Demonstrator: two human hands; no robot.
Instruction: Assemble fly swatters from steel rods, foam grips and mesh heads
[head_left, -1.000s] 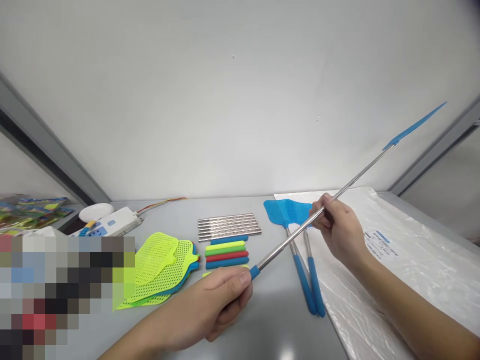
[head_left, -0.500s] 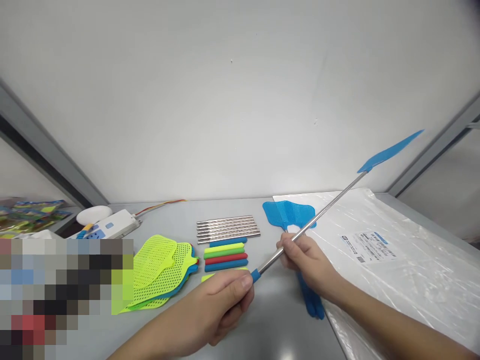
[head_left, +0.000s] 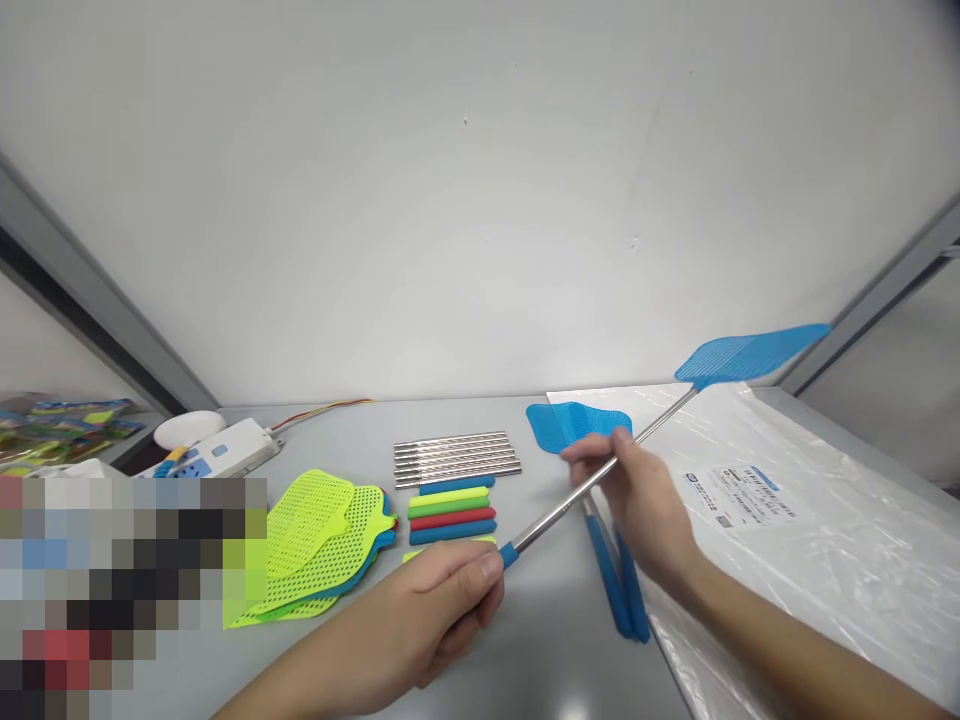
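My left hand [head_left: 457,605] is closed round the blue grip of a fly swatter [head_left: 559,508]. The swatter slants up to the right, its metal rod ending in a blue paddle turned partly face-up. Farther up the rod, my right hand [head_left: 637,500] has it loosely between thumb and fingers. Behind and below this hand, other blue fly swatters [head_left: 574,425] lie on the table, their handles pointing toward me and their middles partly hidden. Several coloured grip sleeves [head_left: 452,515] lie beyond my left hand, with a row of metal rods [head_left: 454,455] behind them.
Mesh swatter heads [head_left: 319,530], yellow-green on top, are stacked at the left. A white power strip [head_left: 229,450] and a white round object [head_left: 186,430] stand behind them. Plastic wrapping with a label [head_left: 817,570] covers the table's right side. A wall closes the back.
The blue paddle has swung lower and to the left and rolled to show more of its face. My right hand has shifted up and right along the rod; my left hand stays put.
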